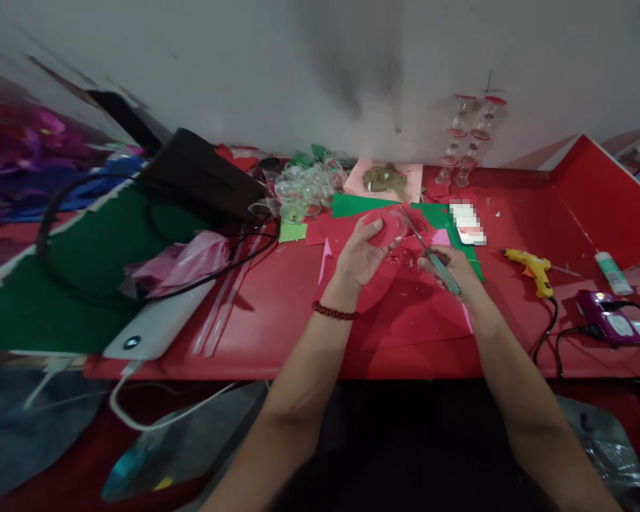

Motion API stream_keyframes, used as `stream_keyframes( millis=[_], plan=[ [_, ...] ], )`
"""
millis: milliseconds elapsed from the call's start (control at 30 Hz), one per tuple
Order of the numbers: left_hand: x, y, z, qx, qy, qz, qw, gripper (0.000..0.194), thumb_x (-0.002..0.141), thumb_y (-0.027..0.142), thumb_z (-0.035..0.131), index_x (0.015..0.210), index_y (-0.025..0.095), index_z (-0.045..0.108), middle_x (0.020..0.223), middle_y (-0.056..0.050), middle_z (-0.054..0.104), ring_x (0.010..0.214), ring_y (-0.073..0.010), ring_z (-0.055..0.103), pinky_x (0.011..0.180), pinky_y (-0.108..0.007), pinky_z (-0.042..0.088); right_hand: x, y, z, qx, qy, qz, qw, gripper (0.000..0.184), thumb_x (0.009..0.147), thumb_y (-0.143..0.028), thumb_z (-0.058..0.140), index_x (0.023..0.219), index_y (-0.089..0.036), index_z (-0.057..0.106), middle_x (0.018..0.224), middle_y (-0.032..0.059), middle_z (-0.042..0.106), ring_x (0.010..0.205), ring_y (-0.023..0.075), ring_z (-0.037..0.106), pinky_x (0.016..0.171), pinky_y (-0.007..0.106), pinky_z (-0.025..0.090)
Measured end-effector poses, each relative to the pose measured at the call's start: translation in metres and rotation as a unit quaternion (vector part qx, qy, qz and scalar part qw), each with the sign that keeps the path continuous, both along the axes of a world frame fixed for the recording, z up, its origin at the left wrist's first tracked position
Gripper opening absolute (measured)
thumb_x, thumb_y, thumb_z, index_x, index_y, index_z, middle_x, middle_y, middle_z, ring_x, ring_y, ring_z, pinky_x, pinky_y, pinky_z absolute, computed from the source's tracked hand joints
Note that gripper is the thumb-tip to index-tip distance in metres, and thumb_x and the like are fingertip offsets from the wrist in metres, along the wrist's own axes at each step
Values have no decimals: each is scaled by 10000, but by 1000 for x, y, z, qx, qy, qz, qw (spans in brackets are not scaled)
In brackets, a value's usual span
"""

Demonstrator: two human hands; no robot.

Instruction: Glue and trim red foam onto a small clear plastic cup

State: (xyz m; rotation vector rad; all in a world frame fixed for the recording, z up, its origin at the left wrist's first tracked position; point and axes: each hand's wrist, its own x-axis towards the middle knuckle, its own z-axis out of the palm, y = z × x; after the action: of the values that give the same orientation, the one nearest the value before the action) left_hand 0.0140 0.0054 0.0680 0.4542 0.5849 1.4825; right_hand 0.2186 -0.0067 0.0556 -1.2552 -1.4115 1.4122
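Note:
My left hand (360,252), with a red bead bracelet at the wrist, grips a small clear plastic cup (397,224) against red paper. My thumb lies over the red piece. In my right hand (453,267) is a tool with a thin metal blade and a grey-green handle (444,272); its exact kind is not clear. The blade points up and left, its tip close to the cup's far edge. Below both hands lie red sheets (389,313) with small scraps and a curled red strip (402,257).
A pile of clear plastic cups (309,186) stands at the back. To the right lie a phone (466,222), a yellow glue gun (533,270), a white-and-green bottle (613,272) and a purple power block (605,316). A white power bank (160,327) and clear strips (227,306) lie left.

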Motion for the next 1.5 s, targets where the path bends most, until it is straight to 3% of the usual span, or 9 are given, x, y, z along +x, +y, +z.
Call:
stream_keyframes(
  millis=[233, 467, 700, 800, 1133, 1367, 1500],
  plan=[
    [0, 1, -4, 10, 28, -17, 999, 124, 859, 172, 736, 976, 212, 739, 936, -8, 817, 958, -207, 788, 927, -350, 631, 0, 1, -1, 6, 37, 29, 999, 597, 636, -700, 873, 890, -217, 630, 653, -77, 511, 487, 51, 361, 447, 229, 275],
    [2, -2, -5, 27, 39, -41, 998, 139, 844, 181, 759, 979, 214, 749, 945, -14, 803, 920, -195, 766, 886, -354, 631, 0, 1, 1, -18, 81, 39, 996, 607, 641, -695, 884, 912, -232, 600, 612, -100, 469, 443, 48, 354, 427, 223, 263],
    [0, -2, -5, 34, 51, -43, 997, 189, 844, 195, 766, 1029, 231, 752, 980, -22, 802, 1042, -234, 761, 934, -380, 617, -1, 1, 0, -25, 70, 33, 997, 569, 609, -628, 931, 858, -233, 607, 555, -114, 442, 400, 40, 337, 383, 211, 222],
    [-1, -1, -5, 40, 56, -39, 997, 221, 836, 193, 766, 1053, 227, 744, 961, -11, 796, 991, -213, 762, 944, -376, 616, 0, 0, 1, -24, 59, 28, 998, 541, 607, -597, 939, 854, -228, 629, 547, -110, 447, 394, 42, 340, 376, 215, 214],
    [-18, 0, -2, 77, 99, -64, 990, 548, 767, 192, 823, 1289, 254, 667, 942, 15, 779, 885, -149, 739, 845, -279, 590, 2, -4, 11, -37, 27, 31, 998, 540, 541, -563, 955, 834, -206, 676, 539, -101, 470, 397, 40, 326, 399, 233, 220],
    [-32, -3, 2, 94, 132, -107, 981, 907, 707, 120, 862, 1519, 302, 502, 836, 58, 754, 736, -122, 710, 740, -242, 555, 11, -3, 19, -33, -40, 60, 997, 536, 573, -583, 921, 881, -190, 726, 582, -73, 540, 417, 47, 347, 423, 235, 236],
    [-34, -4, 3, 79, 125, -107, 983, 895, 727, 105, 841, 1530, 309, 503, 799, 59, 747, 737, -143, 726, 821, -276, 574, 12, -4, 20, -24, -54, 61, 996, 520, 564, -563, 931, 878, -187, 759, 585, -62, 548, 441, 55, 365, 433, 233, 256]
  ],
)
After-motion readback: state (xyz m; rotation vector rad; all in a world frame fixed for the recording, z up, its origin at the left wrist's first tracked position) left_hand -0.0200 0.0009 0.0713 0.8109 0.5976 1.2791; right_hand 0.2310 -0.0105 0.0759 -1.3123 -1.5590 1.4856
